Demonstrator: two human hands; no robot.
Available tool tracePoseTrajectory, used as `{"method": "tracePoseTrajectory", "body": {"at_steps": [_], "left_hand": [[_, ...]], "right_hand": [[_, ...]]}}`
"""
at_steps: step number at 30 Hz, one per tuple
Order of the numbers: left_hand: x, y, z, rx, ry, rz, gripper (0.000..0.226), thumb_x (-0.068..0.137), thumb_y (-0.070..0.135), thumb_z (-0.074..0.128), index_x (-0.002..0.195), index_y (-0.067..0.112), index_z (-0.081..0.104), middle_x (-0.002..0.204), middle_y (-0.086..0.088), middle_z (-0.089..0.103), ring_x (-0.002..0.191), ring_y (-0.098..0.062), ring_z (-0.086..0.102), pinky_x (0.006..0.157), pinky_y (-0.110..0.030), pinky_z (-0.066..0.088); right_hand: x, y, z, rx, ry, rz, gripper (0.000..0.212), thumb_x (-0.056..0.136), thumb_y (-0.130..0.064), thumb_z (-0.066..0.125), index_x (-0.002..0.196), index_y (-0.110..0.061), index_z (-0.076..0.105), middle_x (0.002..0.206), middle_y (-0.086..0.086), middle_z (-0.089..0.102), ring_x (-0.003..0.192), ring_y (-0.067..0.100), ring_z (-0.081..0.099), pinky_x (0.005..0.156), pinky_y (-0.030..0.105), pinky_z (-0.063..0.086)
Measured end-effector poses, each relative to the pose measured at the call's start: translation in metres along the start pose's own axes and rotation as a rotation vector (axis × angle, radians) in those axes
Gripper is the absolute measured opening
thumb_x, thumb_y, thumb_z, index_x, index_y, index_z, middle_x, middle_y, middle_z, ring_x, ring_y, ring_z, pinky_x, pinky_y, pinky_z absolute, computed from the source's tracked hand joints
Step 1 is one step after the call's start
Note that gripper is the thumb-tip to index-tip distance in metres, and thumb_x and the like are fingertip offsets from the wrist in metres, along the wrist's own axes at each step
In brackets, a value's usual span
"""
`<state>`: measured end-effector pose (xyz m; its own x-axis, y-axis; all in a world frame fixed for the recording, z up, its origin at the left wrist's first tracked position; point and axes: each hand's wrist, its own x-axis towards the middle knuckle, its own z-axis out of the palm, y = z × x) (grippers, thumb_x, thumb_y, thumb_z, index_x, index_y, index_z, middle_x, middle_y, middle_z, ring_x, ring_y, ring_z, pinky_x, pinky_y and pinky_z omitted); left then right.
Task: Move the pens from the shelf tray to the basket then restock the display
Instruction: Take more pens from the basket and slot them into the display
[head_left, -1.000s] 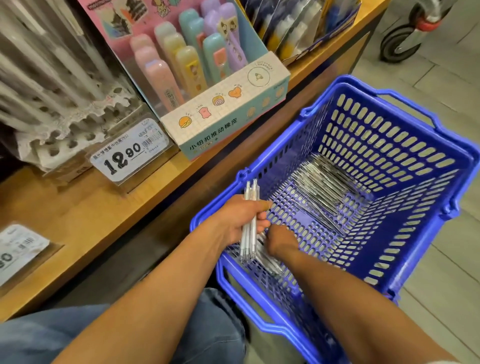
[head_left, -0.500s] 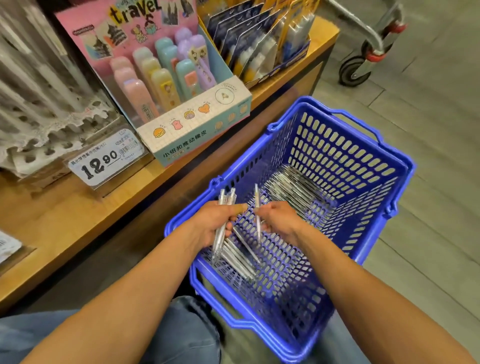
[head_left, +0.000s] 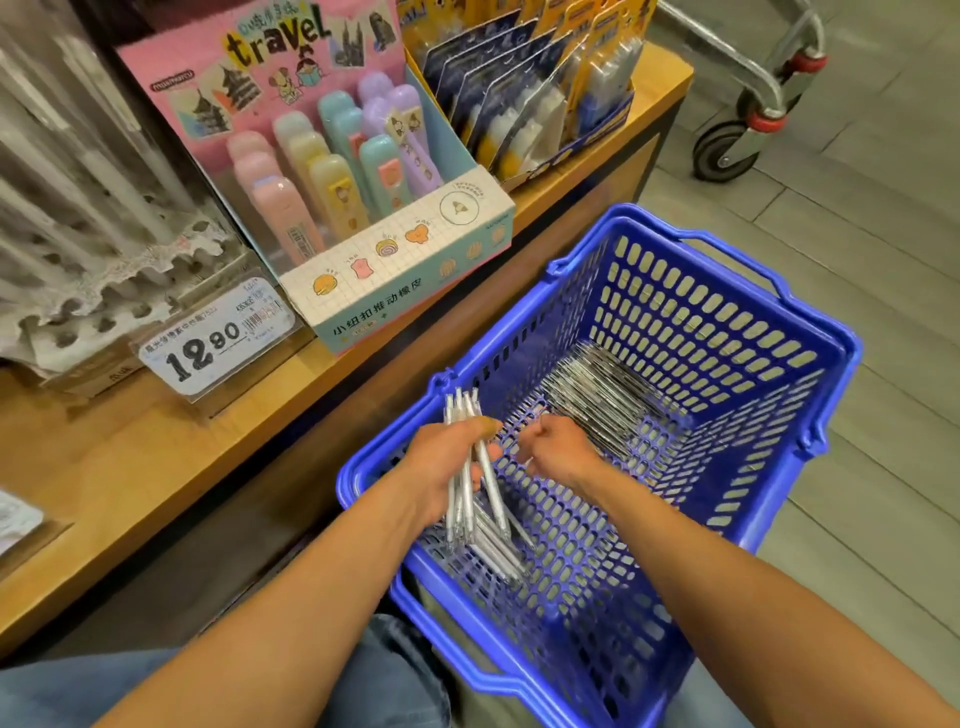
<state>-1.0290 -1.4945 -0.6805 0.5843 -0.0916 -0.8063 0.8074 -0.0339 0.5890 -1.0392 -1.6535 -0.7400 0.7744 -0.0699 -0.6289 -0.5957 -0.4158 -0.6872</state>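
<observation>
Your left hand (head_left: 447, 457) — clamped on a bundle of pens (head_left: 464, 483) above the blue basket (head_left: 810, 374). Your right hand (head_left: 558, 449) — fingers curled, contents unclear. More pens (head_left: 597, 395) lie inside.

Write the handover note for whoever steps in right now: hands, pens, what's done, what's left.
Left hand: grips a bundle of pens, upright over the basket's near-left corner.
Right hand: fingers curled beside the bundle; whether it pinches a pen cannot be told.
Blue basket: on the floor beside the shelf. One batch of pens lies on its bottom toward the far side; a smaller pile lies below the left hand.
Done: pens are already in the basket.
Left: judging by the bundle in hand, restocking the display tray on the shelf, whose front holes look empty.
</observation>
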Motion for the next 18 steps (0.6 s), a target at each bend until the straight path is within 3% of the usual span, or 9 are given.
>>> {"method": "tracePoseTrajectory", "body": {"at_steps": [3,7,11,14,16,18], "left_hand": [[0.005,-0.004,-0.002,0.013,0.063,-0.007,0.012,0.087,0.02,0.07,0.084,0.01,0.064,0.05,0.003,0.066,0.043,-0.013,0.048,0.046,-0.02,0.04],[0.004,-0.006,-0.005,-0.018,-0.003,-0.031,0.013,0.089,0.014,0.068,0.078,0.01,0.061,0.046,0.001,0.056,0.036,-0.011,0.05,0.042,-0.019,0.043],[0.005,-0.008,-0.01,-0.021,-0.053,-0.085,0.012,0.093,0.012,0.064,0.084,0.01,0.057,0.05,-0.001,0.054,0.045,-0.015,0.057,0.04,-0.021,0.045],[0.008,-0.008,-0.012,-0.001,-0.063,-0.106,0.013,0.095,0.013,0.062,0.083,0.011,0.057,0.05,0.0,0.058,0.042,-0.013,0.059,0.041,-0.021,0.047],[0.01,-0.011,-0.012,0.004,-0.075,-0.115,0.014,0.095,0.011,0.059,0.081,0.01,0.058,0.053,-0.002,0.062,0.04,-0.012,0.055,0.041,-0.022,0.047],[0.01,-0.014,-0.013,0.013,-0.061,-0.119,0.016,0.095,0.009,0.059,0.079,0.009,0.058,0.052,-0.002,0.06,0.037,-0.011,0.051,0.042,-0.021,0.046]], "right_hand": [[0.026,0.032,0.027,-0.516,-0.081,0.034,0.016,0.091,-0.011,0.055,0.095,0.003,0.063,0.102,0.023,0.067,0.095,0.037,0.064,0.075,0.039,0.053],[0.031,0.061,0.071,-0.744,-0.128,0.067,0.025,0.092,-0.018,0.056,0.113,-0.004,0.053,0.116,0.018,0.06,0.104,0.035,0.06,0.073,0.037,0.047],[0.03,0.069,0.09,-0.782,-0.106,0.047,0.028,0.095,-0.015,0.052,0.12,-0.005,0.049,0.118,0.017,0.06,0.107,0.036,0.06,0.075,0.038,0.048],[0.03,0.059,0.075,-0.742,-0.148,0.09,0.017,0.091,-0.02,0.058,0.101,-0.007,0.055,0.107,0.015,0.061,0.098,0.034,0.062,0.068,0.034,0.046],[0.028,0.048,0.054,-0.612,-0.152,0.141,0.017,0.09,-0.021,0.059,0.084,-0.006,0.054,0.088,0.013,0.06,0.081,0.032,0.06,0.059,0.034,0.045],[0.02,0.032,0.03,-0.344,-0.125,0.183,0.017,0.088,-0.018,0.061,0.081,-0.002,0.063,0.079,0.014,0.065,0.068,0.027,0.06,0.063,0.038,0.053]]}}
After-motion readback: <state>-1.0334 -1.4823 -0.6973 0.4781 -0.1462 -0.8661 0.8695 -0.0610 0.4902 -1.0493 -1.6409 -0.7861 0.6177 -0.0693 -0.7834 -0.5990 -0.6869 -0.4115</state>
